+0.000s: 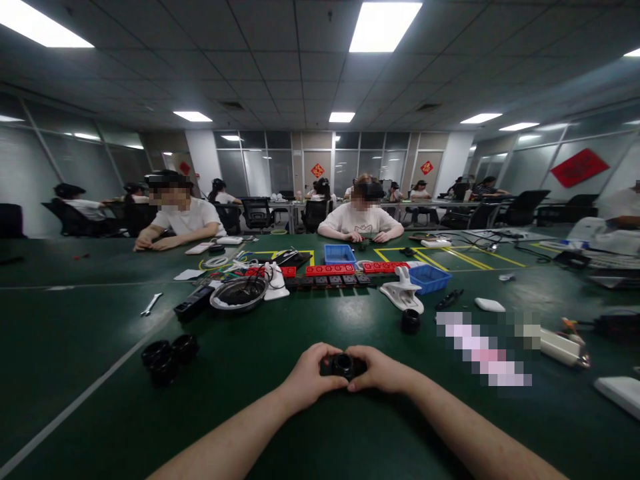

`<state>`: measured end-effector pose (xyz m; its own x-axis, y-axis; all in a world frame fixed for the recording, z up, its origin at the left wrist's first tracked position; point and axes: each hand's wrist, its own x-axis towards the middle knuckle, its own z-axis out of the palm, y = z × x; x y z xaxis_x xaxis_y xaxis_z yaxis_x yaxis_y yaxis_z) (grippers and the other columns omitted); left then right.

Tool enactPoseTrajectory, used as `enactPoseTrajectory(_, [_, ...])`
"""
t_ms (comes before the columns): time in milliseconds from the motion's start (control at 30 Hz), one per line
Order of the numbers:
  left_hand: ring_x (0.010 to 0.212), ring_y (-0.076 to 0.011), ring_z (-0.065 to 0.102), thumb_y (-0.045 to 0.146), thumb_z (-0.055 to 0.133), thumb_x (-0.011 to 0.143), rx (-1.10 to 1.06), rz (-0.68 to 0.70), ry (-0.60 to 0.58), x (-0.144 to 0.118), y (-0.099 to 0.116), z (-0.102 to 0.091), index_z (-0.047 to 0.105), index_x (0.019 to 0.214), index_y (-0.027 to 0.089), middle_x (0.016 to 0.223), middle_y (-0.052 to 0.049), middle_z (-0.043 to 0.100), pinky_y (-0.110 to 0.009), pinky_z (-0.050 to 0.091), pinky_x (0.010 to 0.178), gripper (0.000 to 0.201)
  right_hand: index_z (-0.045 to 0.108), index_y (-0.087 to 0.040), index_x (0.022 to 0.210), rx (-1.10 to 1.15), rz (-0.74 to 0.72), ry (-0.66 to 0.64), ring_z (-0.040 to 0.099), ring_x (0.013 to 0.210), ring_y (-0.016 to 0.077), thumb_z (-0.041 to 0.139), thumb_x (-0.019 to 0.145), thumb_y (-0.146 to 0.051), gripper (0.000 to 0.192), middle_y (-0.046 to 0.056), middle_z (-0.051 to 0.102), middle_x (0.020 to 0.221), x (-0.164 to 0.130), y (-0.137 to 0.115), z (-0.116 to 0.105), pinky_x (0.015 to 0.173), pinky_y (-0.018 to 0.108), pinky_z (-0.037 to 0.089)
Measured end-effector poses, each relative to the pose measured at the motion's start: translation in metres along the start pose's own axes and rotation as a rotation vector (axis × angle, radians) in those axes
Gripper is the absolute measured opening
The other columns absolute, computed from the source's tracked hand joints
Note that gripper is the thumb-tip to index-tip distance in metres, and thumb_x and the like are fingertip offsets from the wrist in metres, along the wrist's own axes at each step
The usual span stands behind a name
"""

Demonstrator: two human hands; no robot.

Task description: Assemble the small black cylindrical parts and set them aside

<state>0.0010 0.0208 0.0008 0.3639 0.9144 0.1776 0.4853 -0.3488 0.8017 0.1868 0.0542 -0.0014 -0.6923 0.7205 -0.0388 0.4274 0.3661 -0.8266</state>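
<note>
A small black camera-like device with a round ring facing up is between my two hands, low over the green table. My left hand curls round its left side, and my right hand wraps its right side. Both thumbs meet at the near edge. Much of the device is hidden by the fingers. To the left, several black cylindrical parts stand in a cluster. Another black cylinder sits to the right, beyond my right hand.
Farther off are a round metal dish, a red-and-black socket strip, blue trays, a white clamp stand and a wrench. A white box-like device lies right. Co-workers sit across the table.
</note>
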Motion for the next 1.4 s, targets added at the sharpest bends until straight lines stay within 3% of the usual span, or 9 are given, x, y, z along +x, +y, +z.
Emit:
enactPoseTrajectory(233, [0.077, -0.0175, 0.048, 0.031, 0.068, 0.054, 0.134, -0.105, 0.211, -0.004, 0.001, 0.013, 0.052, 0.082, 0.018, 0.083, -0.002, 0.051, -0.026, 0.037, 0.065, 0.035, 0.044, -0.017, 0.071, -0.549, 0.106, 0.404, 0.046, 0.061, 0.0144, 0.064, 0.053, -0.041, 0.036, -0.001, 0.051, 0.067, 0.005, -0.006, 0.031, 0.052, 0.023, 0.029])
enactPoseTrajectory(367, [0.077, -0.0180, 0.048, 0.032, 0.066, 0.056, 0.180, -0.080, 0.305, -0.005, 0.003, 0.018, 0.051, 0.079, 0.017, 0.079, -0.001, 0.051, -0.027, 0.037, 0.066, 0.031, 0.048, -0.016, 0.072, -0.756, 0.136, 0.495, 0.049, 0.070, 0.0203, 0.056, 0.061, -0.041, 0.028, 0.004, 0.055, 0.072, 0.006, -0.015, 0.042, 0.063, 0.030, 0.031])
enactPoseTrajectory(467, [0.077, -0.0172, 0.048, 0.028, 0.065, 0.058, 0.129, -0.039, 0.279, -0.005, 0.003, 0.015, 0.053, 0.082, 0.017, 0.081, -0.001, 0.051, -0.026, 0.038, 0.066, 0.029, 0.051, -0.016, 0.080, -0.662, 0.066, 0.462, 0.049, 0.078, 0.0220, 0.059, 0.060, -0.042, 0.033, 0.005, 0.055, 0.081, 0.004, -0.015, 0.036, 0.068, 0.032, 0.032])
enactPoseTrajectory(600, [0.075, -0.0161, 0.048, 0.026, 0.063, 0.061, 0.037, 0.019, 0.127, -0.006, 0.004, 0.006, 0.055, 0.091, 0.018, 0.085, -0.002, 0.053, -0.025, 0.039, 0.064, 0.032, 0.050, -0.019, 0.102, -0.291, -0.121, 0.175, 0.048, 0.087, 0.0208, 0.065, 0.057, -0.034, 0.050, 0.004, 0.055, 0.096, -0.003, -0.012, 0.014, 0.075, 0.031, 0.035])
enactPoseTrajectory(767, [0.072, -0.0144, 0.048, 0.028, 0.063, 0.062, 0.000, 0.063, 0.021, -0.008, 0.005, 0.002, 0.054, 0.096, 0.018, 0.088, -0.002, 0.052, -0.023, 0.039, 0.061, 0.036, 0.056, -0.017, 0.097, 0.000, -0.113, -0.075, 0.050, 0.084, 0.0180, 0.063, 0.063, -0.023, 0.035, 0.000, 0.057, 0.091, -0.008, -0.009, -0.003, 0.075, 0.028, 0.038])
enactPoseTrajectory(967, [0.074, -0.0160, 0.049, 0.029, 0.066, 0.058, 0.038, 0.046, 0.076, -0.011, 0.004, 0.009, 0.055, 0.090, 0.017, 0.086, -0.002, 0.052, -0.024, 0.039, 0.062, 0.035, 0.056, -0.015, 0.085, -0.119, -0.081, -0.002, 0.050, 0.073, 0.0150, 0.066, 0.059, -0.027, 0.031, -0.001, 0.055, 0.079, -0.006, -0.006, 0.004, 0.062, 0.023, 0.038])
enactPoseTrajectory(1100, [0.073, -0.0162, 0.049, 0.027, 0.068, 0.054, 0.082, -0.044, 0.197, -0.013, 0.006, 0.018, 0.054, 0.082, 0.017, 0.081, -0.002, 0.052, -0.025, 0.039, 0.062, 0.033, 0.051, -0.015, 0.075, -0.404, 0.027, 0.241, 0.048, 0.064, 0.0149, 0.068, 0.051, -0.039, 0.037, 0.000, 0.053, 0.071, -0.005, -0.005, 0.022, 0.052, 0.022, 0.033])
enactPoseTrajectory(1233, [0.073, -0.0164, 0.050, 0.027, 0.068, 0.055, 0.112, -0.098, 0.281, -0.015, 0.008, 0.023, 0.052, 0.078, 0.017, 0.079, -0.001, 0.052, -0.026, 0.039, 0.063, 0.030, 0.051, -0.016, 0.071, -0.731, 0.073, 0.421, 0.049, 0.066, 0.0183, 0.059, 0.059, -0.047, 0.034, 0.003, 0.056, 0.070, -0.005, -0.013, 0.038, 0.059, 0.027, 0.032])
enactPoseTrajectory(1400, [0.077, -0.0161, 0.051, 0.025, 0.069, 0.054, 0.060, -0.008, 0.263, -0.015, 0.004, 0.021, 0.052, 0.090, 0.016, 0.085, -0.003, 0.053, -0.026, 0.041, 0.067, 0.041, 0.055, -0.015, 0.078, -0.815, -0.010, 0.406, 0.049, 0.078, 0.0238, 0.055, 0.059, -0.054, 0.043, 0.008, 0.057, 0.077, -0.010, -0.019, 0.033, 0.072, 0.036, 0.031])
